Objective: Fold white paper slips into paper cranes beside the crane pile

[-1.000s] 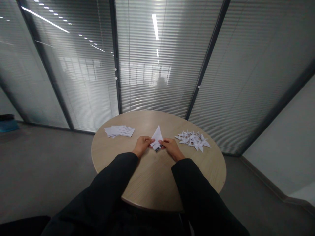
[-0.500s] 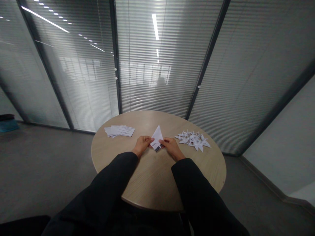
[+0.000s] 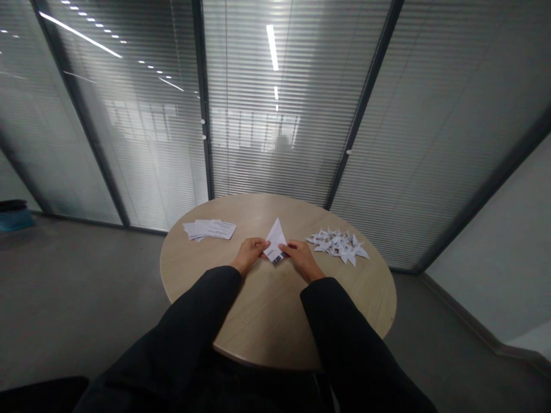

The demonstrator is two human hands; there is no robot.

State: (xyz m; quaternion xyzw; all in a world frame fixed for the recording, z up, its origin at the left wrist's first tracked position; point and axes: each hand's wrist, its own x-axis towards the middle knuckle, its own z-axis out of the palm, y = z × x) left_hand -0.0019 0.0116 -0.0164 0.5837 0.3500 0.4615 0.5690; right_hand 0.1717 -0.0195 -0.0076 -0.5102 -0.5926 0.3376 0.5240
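Observation:
Between my hands is a folded sheet of white paper point(image 3: 276, 236), kite-shaped, its long point facing away from me and dark print near its lower corner. My left hand point(image 3: 250, 254) pinches its left edge between thumb and fingers. On the opposite edge my right hand point(image 3: 301, 258) grips the paper the same way, thumb on top. The fingers beneath the paper are partly hidden. To the right of my right hand lies a pile of small folded paper cranes point(image 3: 340, 245). A loose stack of printed paper sheets point(image 3: 210, 229) rests beyond my left hand.
All of this is on a round wooden table point(image 3: 275, 321) in front of me. Behind it stands a glass partition with blinds point(image 3: 275, 160). A blue object with a dark top point(image 3: 15, 217) sits on the floor far left.

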